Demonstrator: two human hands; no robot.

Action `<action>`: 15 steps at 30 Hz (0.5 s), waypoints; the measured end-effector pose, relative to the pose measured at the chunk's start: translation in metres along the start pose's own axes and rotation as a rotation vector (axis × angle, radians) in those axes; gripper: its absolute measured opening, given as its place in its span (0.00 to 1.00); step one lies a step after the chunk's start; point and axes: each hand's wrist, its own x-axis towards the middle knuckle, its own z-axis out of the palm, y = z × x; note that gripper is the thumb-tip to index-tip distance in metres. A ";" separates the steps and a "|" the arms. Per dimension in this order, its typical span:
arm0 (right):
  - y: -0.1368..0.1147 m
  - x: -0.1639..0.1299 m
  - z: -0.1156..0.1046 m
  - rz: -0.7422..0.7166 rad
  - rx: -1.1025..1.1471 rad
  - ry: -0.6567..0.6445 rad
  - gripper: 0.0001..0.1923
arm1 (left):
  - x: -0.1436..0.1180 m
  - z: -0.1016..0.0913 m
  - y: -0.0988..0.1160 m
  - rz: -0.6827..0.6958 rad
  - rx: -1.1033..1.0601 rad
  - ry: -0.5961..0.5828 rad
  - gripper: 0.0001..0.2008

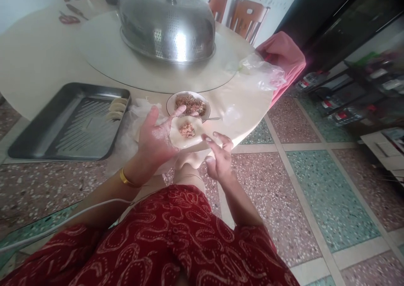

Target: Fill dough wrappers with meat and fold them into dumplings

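Observation:
A round dumpling wrapper [176,139] rests across the fingers of my left hand [154,138], which supports it from below with the thumb raised. A small mound of minced filling [187,130] sits at its middle. My right hand [220,155] is at the wrapper's right edge, its fingers apart and nothing held in them; whether a fingertip touches the dough I cannot tell. Just beyond the wrapper stands a bowl [169,105] of minced filling, with a metal utensil handle [212,118] sticking out to the right. Whitish powder marks both hands.
A dark baking tray [15,149] at left holds several folded dumplings [117,108] by its right side. A large metal dome lid [170,29] stands on the glass turntable [104,62]. Plastic bags [265,73] lie at right by a pink cloth [284,58]. Red scissors [69,20] lie far left.

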 end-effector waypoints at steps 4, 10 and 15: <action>0.047 0.016 -0.012 0.171 -0.149 0.036 0.24 | 0.006 -0.002 0.002 -0.002 0.007 0.038 0.33; 0.133 0.043 -0.014 0.351 -0.465 -0.281 0.26 | 0.013 -0.008 0.003 -0.006 0.003 -0.028 0.35; 0.137 0.047 -0.009 0.371 -0.418 -0.287 0.25 | 0.016 -0.014 0.005 -0.002 0.012 -0.079 0.37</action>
